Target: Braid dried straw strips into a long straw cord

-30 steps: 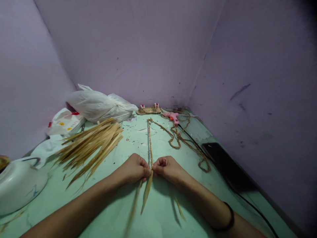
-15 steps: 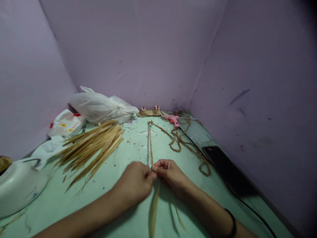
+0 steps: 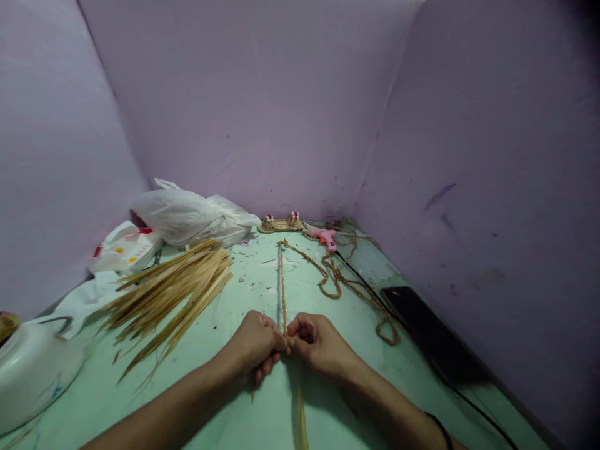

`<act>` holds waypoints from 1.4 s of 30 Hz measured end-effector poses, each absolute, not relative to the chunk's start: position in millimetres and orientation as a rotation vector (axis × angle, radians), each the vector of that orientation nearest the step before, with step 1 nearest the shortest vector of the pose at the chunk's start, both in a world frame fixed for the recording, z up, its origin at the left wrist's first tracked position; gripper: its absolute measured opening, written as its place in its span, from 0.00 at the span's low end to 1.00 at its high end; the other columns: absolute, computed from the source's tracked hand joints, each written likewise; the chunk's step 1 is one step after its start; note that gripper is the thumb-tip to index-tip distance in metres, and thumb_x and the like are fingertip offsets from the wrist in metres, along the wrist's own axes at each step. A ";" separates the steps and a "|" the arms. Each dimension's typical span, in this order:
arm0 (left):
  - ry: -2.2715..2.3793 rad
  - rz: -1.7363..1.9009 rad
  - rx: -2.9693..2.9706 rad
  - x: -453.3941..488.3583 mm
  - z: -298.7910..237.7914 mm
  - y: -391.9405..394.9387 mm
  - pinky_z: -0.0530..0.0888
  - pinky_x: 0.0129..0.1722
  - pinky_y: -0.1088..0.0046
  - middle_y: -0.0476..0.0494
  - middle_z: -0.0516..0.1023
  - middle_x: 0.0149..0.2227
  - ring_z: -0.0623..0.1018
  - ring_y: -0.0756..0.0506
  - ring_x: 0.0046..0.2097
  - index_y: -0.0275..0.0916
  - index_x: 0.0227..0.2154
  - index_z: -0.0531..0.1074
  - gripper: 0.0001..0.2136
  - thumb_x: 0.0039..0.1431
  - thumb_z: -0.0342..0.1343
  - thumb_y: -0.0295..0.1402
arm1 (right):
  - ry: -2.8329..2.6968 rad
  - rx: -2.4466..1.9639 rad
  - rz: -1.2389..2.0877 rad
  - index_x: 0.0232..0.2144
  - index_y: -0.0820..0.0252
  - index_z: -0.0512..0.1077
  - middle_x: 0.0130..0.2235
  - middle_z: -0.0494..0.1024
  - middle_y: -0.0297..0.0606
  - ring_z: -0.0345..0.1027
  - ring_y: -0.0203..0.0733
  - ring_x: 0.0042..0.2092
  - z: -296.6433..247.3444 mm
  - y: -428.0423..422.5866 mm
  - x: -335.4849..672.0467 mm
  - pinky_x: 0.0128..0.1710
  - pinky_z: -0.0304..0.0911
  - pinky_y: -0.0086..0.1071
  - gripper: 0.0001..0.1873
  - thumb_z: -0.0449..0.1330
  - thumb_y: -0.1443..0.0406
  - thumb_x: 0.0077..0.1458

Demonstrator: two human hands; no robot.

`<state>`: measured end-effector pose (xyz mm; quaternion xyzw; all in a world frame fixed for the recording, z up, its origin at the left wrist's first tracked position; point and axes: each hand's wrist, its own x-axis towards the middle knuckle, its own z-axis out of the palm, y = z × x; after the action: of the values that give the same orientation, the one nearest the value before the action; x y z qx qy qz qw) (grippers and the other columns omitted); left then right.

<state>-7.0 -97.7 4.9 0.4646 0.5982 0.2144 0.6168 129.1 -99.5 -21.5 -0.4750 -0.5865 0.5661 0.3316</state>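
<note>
A thin twisted straw rope [image 3: 282,287] runs taut from the back of the green tabletop toward me. At its near end my left hand [image 3: 260,344] and my right hand [image 3: 319,344] meet, each pinching the rope between thumb and finger. A loose pale straw strip [image 3: 300,415] trails below the hands toward the near edge. From the rope's far end, more finished cord [image 3: 328,284] lies in loose loops to the right. A bundle of dry straw strips [image 3: 173,300] is spread out left of my hands.
At the back left sit a white plastic bag [image 3: 187,215] and a white packet [image 3: 126,250]. A white bowl [image 3: 37,369] stands at the left edge. A woven piece with red-and-white beads [image 3: 281,225] and a pink glue gun [image 3: 327,237] lie at the back; a black phone [image 3: 431,337] is at right.
My left hand has turned, and its lower fingers now show. The trailing strip has shifted slightly right. The whole scene sits a little lower as the camera has tilted.
</note>
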 end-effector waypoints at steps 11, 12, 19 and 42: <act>1.423 0.544 1.166 -1.5 -2.3 -99.3 0.47 0.11 0.80 0.54 0.56 0.06 0.53 0.57 0.10 0.35 0.09 0.62 0.04 0.32 0.47 0.24 | -1.938 -1.685 0.971 0.19 0.66 0.72 0.17 0.71 0.38 0.58 0.32 0.20 -2.2 -112.3 136.5 0.17 0.45 0.24 0.10 0.54 0.65 0.40; 1.421 0.535 1.150 -1.6 -1.0 -99.5 0.47 0.10 0.80 0.54 0.56 0.06 0.53 0.57 0.10 0.35 0.09 0.62 0.04 0.32 0.47 0.24 | -1.930 -1.664 1.005 0.19 0.66 0.72 0.18 0.71 0.37 0.58 0.31 0.19 -2.1 -114.3 135.3 0.17 0.46 0.24 0.10 0.54 0.65 0.40; 1.328 0.497 1.073 -9.7 1.7 -98.6 0.46 0.09 0.79 0.54 0.58 0.07 0.53 0.56 0.09 0.36 0.10 0.62 0.06 0.34 0.51 0.29 | -2.111 -1.563 0.770 0.18 0.63 0.72 0.17 0.70 0.36 0.57 0.31 0.20 4.8 -134.3 126.6 0.19 0.43 0.26 0.10 0.51 0.68 0.42; 1.269 0.397 1.528 -20.7 3.6 -90.3 0.51 0.16 0.79 0.54 0.58 0.12 0.54 0.56 0.17 0.31 0.16 0.70 0.07 0.34 0.47 0.28 | -1.145 -1.426 1.703 0.16 0.65 0.66 0.12 0.59 0.26 0.44 0.23 0.14 -8.0 -108.6 123.7 0.15 0.37 0.24 0.09 0.61 0.64 0.34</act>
<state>-20.7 -90.3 3.6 0.6401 0.5313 0.1661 0.5295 123.7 -108.6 -8.0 -0.5413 -0.4348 0.6466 0.3160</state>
